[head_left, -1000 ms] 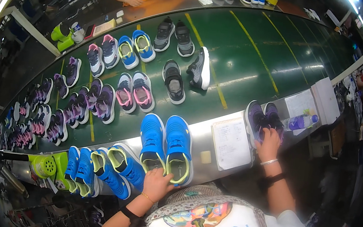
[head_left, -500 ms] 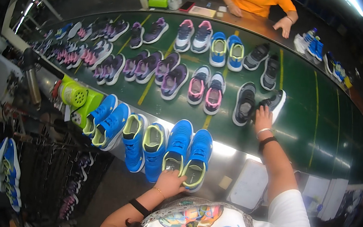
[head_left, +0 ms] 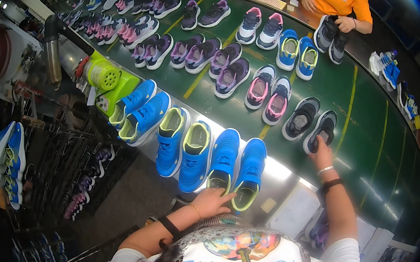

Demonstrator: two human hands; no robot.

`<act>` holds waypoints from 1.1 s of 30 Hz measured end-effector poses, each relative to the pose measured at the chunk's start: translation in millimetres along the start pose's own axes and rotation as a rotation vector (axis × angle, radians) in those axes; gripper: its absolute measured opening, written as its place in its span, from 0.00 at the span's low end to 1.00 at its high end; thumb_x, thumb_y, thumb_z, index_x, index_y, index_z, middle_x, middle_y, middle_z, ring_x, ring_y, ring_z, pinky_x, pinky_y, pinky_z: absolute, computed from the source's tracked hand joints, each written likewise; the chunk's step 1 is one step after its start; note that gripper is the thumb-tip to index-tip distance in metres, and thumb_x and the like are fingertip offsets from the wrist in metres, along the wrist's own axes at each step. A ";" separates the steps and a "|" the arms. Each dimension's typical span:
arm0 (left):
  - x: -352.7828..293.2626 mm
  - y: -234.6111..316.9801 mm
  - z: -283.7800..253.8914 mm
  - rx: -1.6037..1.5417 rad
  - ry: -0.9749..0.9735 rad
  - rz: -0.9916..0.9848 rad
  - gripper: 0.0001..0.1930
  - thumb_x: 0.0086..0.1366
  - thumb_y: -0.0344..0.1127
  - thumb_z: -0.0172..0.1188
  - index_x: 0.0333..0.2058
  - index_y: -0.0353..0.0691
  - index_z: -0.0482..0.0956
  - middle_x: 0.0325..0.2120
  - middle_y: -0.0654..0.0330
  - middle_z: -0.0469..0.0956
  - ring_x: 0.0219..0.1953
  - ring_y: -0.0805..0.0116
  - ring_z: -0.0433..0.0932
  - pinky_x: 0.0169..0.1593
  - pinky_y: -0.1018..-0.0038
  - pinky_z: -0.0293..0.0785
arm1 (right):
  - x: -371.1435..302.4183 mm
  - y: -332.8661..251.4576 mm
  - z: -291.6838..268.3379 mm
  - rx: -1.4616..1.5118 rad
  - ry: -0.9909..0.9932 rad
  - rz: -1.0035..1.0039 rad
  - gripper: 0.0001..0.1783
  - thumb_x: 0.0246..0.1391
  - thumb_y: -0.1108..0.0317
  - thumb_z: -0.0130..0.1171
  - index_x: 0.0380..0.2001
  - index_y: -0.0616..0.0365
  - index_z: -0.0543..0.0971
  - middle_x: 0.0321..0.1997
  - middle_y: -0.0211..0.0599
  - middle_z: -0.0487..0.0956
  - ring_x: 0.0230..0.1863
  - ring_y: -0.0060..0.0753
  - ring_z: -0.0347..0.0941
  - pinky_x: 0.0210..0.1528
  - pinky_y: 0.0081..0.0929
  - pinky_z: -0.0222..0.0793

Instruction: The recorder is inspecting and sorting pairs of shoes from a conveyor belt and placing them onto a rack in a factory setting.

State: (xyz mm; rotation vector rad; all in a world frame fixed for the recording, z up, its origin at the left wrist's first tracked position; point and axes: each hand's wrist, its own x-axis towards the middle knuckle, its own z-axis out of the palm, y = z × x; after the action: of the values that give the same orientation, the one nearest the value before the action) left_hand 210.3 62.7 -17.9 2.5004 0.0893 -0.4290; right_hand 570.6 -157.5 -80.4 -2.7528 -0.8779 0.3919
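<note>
My left hand (head_left: pixel 213 200) is at the heels of two blue sneakers (head_left: pixel 225 156) with lime lining, at the right end of a row on the metal ledge. Its fingers curl over the heel rims and partly into the openings. On the green belt (head_left: pixel 360 144), my right hand (head_left: pixel 324 156) grips a black-and-grey sneaker (head_left: pixel 325 125) by the heel, fingertips in its opening. That sneaker stands close beside its matching black sneaker (head_left: pixel 303 116), toes pointing away from me. Left of them stand two navy-and-white sneakers (head_left: pixel 261 87) with pink lining.
More blue sneakers (head_left: pixel 170 144) line the ledge beside a lime-green machine (head_left: pixel 103 78). Several purple and pink sneakers (head_left: pixel 196 53) cover the belt's left part. Across the belt, a person in orange (head_left: pixel 341 3) holds dark sneakers (head_left: pixel 330 38). A white board (head_left: pixel 294 209) lies near my right arm.
The view has shifted. The black sneaker under my right hand was tilted and now stands beside its mate. The person across has taken hold of the far dark pair. My left hand stays at the blue heels.
</note>
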 end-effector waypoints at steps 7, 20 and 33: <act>-23.5 -8.6 -16.5 -0.119 0.339 -0.096 0.20 0.52 0.45 0.58 0.41 0.41 0.73 0.34 0.56 0.75 0.36 0.58 0.74 0.41 0.66 0.68 | 40.2 -57.8 1.0 -0.036 -0.226 0.308 0.36 0.36 0.46 0.63 0.52 0.30 0.64 0.50 0.42 0.69 0.53 0.47 0.65 0.51 0.57 0.55; 37.0 -138.4 -134.4 0.277 0.425 -0.731 0.26 0.48 0.52 0.60 0.41 0.40 0.73 0.38 0.53 0.74 0.45 0.57 0.70 0.49 0.58 0.59 | -155.7 -114.8 -65.3 0.179 -0.047 -0.070 0.19 0.29 0.59 0.68 0.29 0.52 0.76 0.23 0.38 0.71 0.31 0.44 0.69 0.33 0.35 0.64; -23.1 -105.4 -205.5 0.506 0.385 0.159 0.07 0.49 0.28 0.51 0.29 0.46 0.73 0.23 0.64 0.75 0.39 0.68 0.73 0.58 0.50 0.46 | -230.9 -152.3 -56.1 0.096 -0.030 0.031 0.21 0.29 0.66 0.67 0.34 0.52 0.77 0.39 0.36 0.71 0.41 0.42 0.67 0.45 0.35 0.61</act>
State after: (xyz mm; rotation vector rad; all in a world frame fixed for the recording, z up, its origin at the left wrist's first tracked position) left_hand 230.0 267.1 90.4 3.0311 -0.0781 0.1218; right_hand 326.2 -180.2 58.9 -2.6822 -0.8020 0.4693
